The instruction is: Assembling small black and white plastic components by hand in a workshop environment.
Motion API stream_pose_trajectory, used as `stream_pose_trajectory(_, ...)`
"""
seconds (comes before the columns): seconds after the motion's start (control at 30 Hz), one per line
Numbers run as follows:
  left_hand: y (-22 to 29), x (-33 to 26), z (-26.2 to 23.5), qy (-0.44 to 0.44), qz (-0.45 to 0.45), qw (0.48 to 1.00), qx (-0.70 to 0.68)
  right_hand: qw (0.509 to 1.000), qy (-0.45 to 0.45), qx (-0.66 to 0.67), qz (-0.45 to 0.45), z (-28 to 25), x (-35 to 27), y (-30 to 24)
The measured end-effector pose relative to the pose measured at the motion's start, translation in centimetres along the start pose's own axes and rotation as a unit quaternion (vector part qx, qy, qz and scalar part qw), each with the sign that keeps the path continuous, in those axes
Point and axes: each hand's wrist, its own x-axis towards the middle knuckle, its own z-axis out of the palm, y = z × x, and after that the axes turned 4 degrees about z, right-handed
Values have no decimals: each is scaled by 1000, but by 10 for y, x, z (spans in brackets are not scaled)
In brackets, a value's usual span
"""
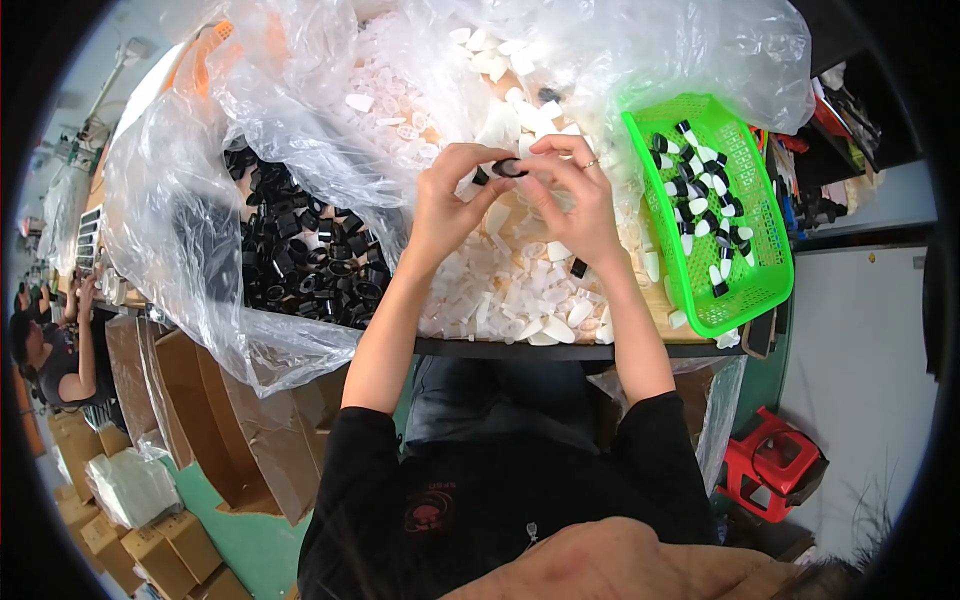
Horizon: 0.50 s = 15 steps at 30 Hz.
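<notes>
Small black plastic ring (pixel 508 167) lies level, long axis left to right.
Your left hand (pixel 452 200) and right hand (pixel 575 200) both pinch it, fingers closed, above the bench's (pixel 560 349) near edge.

Two bare forearms rise from the lower middle of the view, short black sleeves ending near the elbows. The left hand (pixel 445 205) and right hand (pixel 575 195) are raised side by side, wrists slightly bent, fingertips meeting in a pinch between them. The right hand wears a ring on one finger. Both hands' fingers are curled inward.
</notes>
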Motion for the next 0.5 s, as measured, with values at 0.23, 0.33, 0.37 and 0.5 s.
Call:
stream_pose_trajectory(0.23, -10, 2, -4, 95, -27, 994, 44, 960, -229, -123, 103, -11, -11, 29)
stream_pose_trajectory(0.33, -8, 4, -4, 88, -7, 994, 72, 953, -199, -227, 19, 2, -20, 44)
stream_pose_trajectory(0.37, -7, 4, -5, 78, 1, 993, 86, 957, -187, -220, 2, 6, -19, 43)
stream_pose_trajectory(0.5, -7, 0, -3, 43, -57, 993, 90, 966, -142, -213, -21, 5, -10, 31)
